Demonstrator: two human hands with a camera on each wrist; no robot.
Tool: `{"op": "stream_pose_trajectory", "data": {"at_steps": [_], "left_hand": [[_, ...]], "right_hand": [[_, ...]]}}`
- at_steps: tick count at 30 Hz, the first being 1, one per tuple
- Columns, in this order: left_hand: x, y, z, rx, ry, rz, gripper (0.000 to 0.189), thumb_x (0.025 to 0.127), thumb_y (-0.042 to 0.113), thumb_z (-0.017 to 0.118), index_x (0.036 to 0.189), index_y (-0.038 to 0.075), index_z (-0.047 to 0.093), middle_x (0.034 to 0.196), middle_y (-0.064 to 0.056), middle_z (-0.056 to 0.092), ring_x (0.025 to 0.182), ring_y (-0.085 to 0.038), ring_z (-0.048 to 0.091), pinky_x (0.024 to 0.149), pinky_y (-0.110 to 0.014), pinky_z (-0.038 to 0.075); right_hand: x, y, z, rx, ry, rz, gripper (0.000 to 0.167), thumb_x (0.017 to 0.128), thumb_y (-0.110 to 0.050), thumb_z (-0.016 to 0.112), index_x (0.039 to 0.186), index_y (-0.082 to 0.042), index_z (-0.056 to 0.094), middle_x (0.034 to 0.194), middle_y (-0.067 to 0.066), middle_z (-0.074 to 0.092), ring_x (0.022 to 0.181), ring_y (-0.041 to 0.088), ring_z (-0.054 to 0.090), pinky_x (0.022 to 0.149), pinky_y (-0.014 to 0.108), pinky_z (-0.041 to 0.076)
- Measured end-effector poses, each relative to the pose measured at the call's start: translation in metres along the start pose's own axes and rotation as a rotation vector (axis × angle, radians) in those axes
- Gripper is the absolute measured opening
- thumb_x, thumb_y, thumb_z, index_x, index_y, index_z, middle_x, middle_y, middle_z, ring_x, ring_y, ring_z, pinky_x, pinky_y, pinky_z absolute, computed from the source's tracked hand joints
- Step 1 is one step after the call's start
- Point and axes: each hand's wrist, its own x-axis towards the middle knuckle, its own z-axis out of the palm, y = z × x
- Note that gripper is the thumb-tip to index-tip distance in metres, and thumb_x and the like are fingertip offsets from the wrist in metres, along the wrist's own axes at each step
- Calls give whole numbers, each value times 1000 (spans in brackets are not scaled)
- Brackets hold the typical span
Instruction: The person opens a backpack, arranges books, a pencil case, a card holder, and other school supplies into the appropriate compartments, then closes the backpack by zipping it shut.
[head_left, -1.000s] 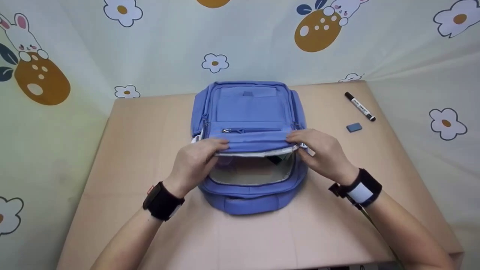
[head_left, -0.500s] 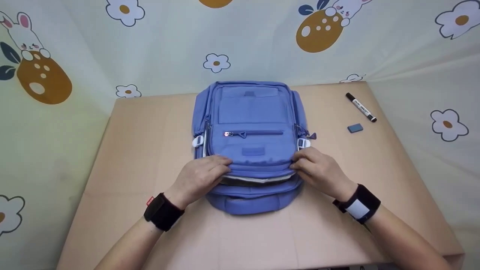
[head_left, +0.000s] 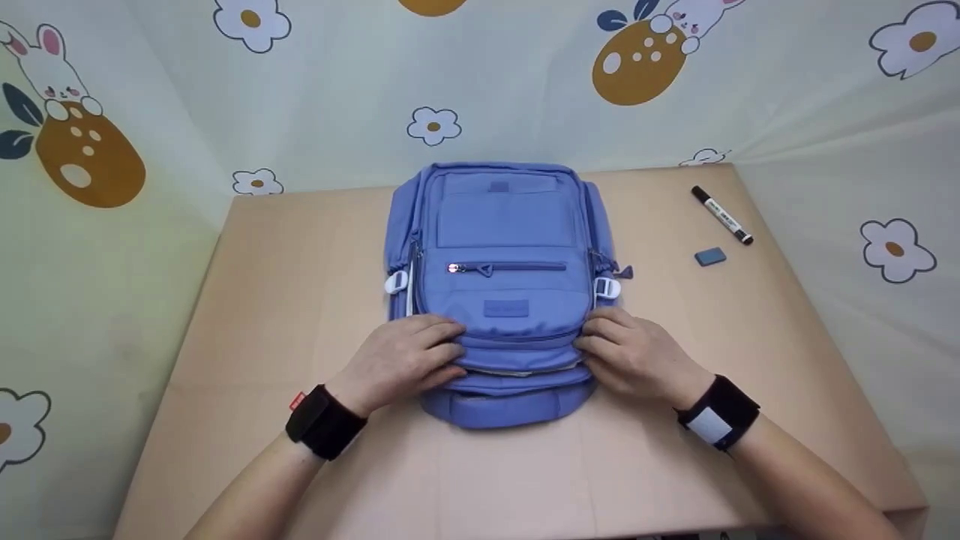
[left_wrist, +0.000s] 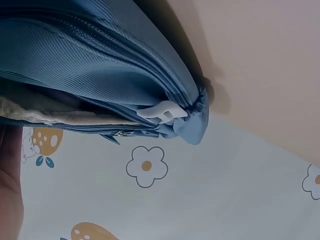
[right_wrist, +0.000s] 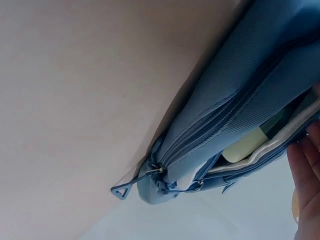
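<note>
The backpack (head_left: 501, 285) lies flat at the centre of the table (head_left: 262, 300). The left hand (head_left: 405, 360) rests on its near left corner, the right hand (head_left: 630, 356) on its near right corner. A marker (head_left: 720, 214) lies at the far right, with an eraser (head_left: 709, 256) just before it.

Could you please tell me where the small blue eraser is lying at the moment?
In the head view, the blue eraser lies on the table to the right of the backpack, just nearer the person than the black marker, apart from both hands.
</note>
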Motion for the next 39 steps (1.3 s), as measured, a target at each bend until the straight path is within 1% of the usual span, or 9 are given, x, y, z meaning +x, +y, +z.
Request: {"op": "stream_pose_trajectory", "data": {"at_steps": [6,10,14,17,20,23,30,35,39], "left_hand": [[4,3,6,78,21,18,11,98,14,62,89,9,66,119,-7,71,106,-26,67,93,-39,54],[8,6,7,161,-50,8,16,97,10,57,81,11,62,120,-8,69,106,-27,65,90,-40,54],[14,8,1,176,-178,-12,25,98,26,64,76,13,65,123,-7,68,109,-27,63,93,-41,52],[22,9,-6,130,-222,-47,36,97,43,67,76,14,69,118,-4,68,105,-24,63,91,-40,52],[35,12,-9,83,-208,-80,28,97,39,69,87,13,73,114,-4,69,102,-24,64,87,-40,54],[53,19,-10,69,-217,-95,20,96,27,71,108,12,75,119,-6,69,109,-25,65,92,-40,54],[92,42,4,143,-384,-56,36,105,22,54,138,12,65,146,-8,58,136,-27,52,110,-39,44],[112,46,17,216,-484,-42,41,109,23,46,148,13,55,156,-6,47,144,-25,43,115,-37,38],[122,46,27,248,-556,-57,45,108,18,45,153,16,49,160,-3,42,146,-25,39,112,-36,42]], "right_hand": [[0,-2,4,-28,15,2,13,96,-16,69,104,-8,74,107,8,69,108,29,63,85,39,57],[1,-5,7,-55,28,13,11,98,-10,63,98,-6,73,102,6,69,106,30,64,85,37,56],[1,-6,8,-76,11,23,14,96,-8,62,97,-7,76,100,6,69,106,30,63,83,36,57],[0,-6,8,-81,6,19,13,93,-6,66,98,-7,78,100,7,70,106,31,63,83,37,57],[-1,-6,8,-78,4,16,14,90,-4,70,99,-8,80,100,7,70,106,31,63,83,37,58],[0,-6,9,-78,-2,16,14,88,-5,72,100,-8,80,101,7,71,107,31,63,83,36,58],[4,-6,9,-67,-18,20,14,88,-5,75,99,-8,80,101,7,71,106,30,63,85,36,57],[6,-5,9,-31,-17,20,13,87,-4,75,100,-7,80,103,8,72,108,31,63,88,37,57],[6,-1,6,29,-5,9,14,87,-5,76,101,-5,79,104,9,72,109,31,63,90,39,56]]}}
